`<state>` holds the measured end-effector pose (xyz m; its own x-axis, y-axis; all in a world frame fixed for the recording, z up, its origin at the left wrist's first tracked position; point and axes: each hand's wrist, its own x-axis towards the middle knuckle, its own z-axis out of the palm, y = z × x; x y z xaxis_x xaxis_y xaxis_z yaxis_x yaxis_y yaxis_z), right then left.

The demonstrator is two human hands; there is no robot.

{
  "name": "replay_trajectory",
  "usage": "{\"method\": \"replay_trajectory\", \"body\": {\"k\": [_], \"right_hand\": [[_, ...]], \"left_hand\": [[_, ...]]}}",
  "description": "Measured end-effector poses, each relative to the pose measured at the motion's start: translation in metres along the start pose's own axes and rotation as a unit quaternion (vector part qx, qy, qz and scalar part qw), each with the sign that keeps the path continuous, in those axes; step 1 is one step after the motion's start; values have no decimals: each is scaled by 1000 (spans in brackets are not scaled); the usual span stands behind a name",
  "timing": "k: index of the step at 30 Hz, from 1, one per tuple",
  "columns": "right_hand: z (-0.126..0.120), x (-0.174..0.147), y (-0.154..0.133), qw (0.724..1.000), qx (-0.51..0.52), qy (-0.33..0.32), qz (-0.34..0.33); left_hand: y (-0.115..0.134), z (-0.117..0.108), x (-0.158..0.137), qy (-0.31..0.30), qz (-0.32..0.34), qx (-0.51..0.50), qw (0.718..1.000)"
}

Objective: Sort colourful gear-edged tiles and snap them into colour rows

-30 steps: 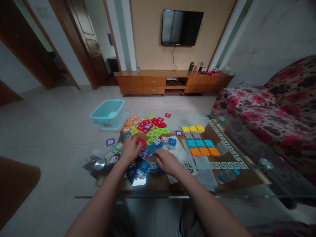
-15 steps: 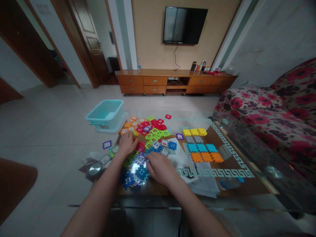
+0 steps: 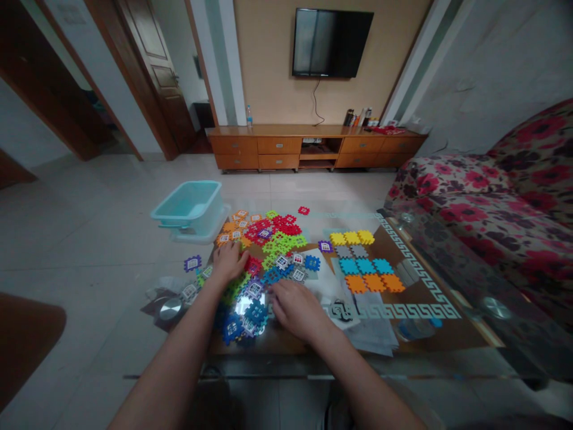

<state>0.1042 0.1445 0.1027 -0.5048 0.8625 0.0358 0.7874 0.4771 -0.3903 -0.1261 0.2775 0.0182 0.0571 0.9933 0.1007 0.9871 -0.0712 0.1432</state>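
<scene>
A heap of notched, interlocking plastic tiles in several colours lies on the glass table. My left hand [image 3: 228, 261] is over the heap's left side, thumb apart from the fingers. Beside it are orange tiles [image 3: 231, 228] and red tiles [image 3: 254, 264]. My right hand [image 3: 293, 301] hovers at the heap's right edge with its fingers curled; whatever may be between them is hidden. Near its fingertips are a purple-and-white tile [image 3: 255, 289] and blue tiles [image 3: 256, 311]. Green tiles [image 3: 283, 243] lie farther back.
On the glass table's right are stacks of yellow [image 3: 351, 238], grey [image 3: 351, 251], light blue [image 3: 364, 266] and orange tiles [image 3: 373, 283]. Papers [image 3: 369, 337] show near the front, with a bottle [image 3: 418, 328] beside them. A turquoise bin [image 3: 190, 206] stands at the back left.
My right hand has drawn back slightly to the right from the purple-and-white tile. My left hand has shifted very little, and the view has tilted slightly.
</scene>
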Motion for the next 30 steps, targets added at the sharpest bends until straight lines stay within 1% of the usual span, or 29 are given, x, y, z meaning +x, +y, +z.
{"method": "replay_trajectory", "body": {"k": [3,8,12,14,17,23,30], "right_hand": [[-1,-3,2,1000,-5,-7,4],[0,-4,4,1000,-8,-10,5],[1,-3,4,1000,-11,-10,1],[1,-3,4,1000,-7,-10,0],[0,-3,5,1000,2,-8,3],[-4,-7,9,999,23,-6,22],[-6,-6,15,999,24,-3,26]], "left_hand": [[1,-1,1,6,3,0,1000],[4,0,2,32,-4,1,999],[11,1,1,35,24,2,999],[16,2,1,32,26,0,999],[23,4,2,34,-7,0,999],[35,4,11,66,-84,-20,994],[38,9,22,70,-117,-16,991]]}}
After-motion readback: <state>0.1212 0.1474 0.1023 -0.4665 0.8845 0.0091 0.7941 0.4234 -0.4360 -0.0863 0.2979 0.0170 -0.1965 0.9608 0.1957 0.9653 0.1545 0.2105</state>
